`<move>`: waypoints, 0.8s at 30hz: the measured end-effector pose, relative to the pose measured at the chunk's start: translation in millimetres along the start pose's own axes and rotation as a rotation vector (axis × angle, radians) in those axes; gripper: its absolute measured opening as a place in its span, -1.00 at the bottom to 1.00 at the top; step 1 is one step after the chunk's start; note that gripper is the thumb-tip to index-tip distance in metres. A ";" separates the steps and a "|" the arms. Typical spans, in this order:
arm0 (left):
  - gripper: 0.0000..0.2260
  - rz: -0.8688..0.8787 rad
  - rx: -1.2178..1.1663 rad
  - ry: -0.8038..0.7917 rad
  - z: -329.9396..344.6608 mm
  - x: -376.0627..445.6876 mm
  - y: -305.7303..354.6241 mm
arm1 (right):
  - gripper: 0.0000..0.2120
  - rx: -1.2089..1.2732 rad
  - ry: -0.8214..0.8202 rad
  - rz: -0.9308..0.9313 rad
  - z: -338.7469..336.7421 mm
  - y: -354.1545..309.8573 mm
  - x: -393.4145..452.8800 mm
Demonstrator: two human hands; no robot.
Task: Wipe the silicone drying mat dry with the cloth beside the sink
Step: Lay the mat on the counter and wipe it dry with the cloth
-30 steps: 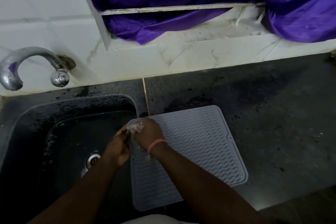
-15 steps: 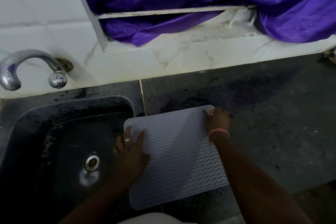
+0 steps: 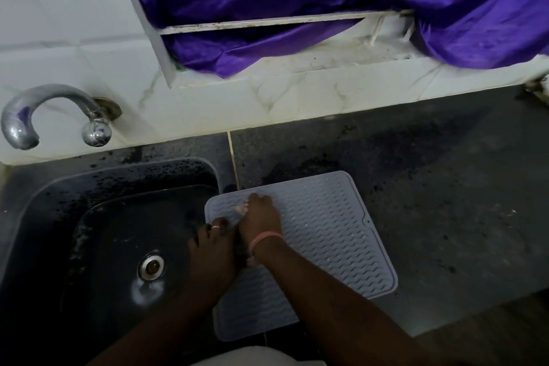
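While gripping cloth, right hand.

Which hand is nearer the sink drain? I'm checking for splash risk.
Left. The left hand sits at the mat's left edge, just right of the drain; the right hand is farther right, on the mat.

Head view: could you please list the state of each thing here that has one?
Mat: flat on the counter, left edge over the sink.
Cloth: bunched under the right hand, on the mat.
Left hand: resting at the mat's left edge.
Tap: no water running.
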State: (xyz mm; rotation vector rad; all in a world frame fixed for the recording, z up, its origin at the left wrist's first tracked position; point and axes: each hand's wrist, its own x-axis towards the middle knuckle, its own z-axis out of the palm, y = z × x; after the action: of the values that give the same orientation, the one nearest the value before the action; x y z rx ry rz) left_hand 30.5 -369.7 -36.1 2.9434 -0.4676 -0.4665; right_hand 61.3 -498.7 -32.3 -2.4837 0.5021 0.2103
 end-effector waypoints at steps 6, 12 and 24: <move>-0.19 0.006 -0.037 -0.055 0.7 1.1 -2.5 | -0.85 0.122 0.072 0.061 -44.7 56.3 26.9; -0.17 -0.003 -0.023 -0.053 -0.3 -0.4 0.1 | -0.62 0.048 0.317 0.393 -98.2 157.7 48.4; -0.20 -0.012 -0.045 -0.030 -4.7 -1.8 1.7 | -0.71 -0.004 0.005 -0.067 -4.2 14.0 0.6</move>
State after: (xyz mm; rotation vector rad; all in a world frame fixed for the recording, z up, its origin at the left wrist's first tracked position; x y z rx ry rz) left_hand 29.8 -370.4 -30.8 2.9009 -0.4378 -0.5171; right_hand 56.4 -511.9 -36.3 -2.5011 0.4203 0.1784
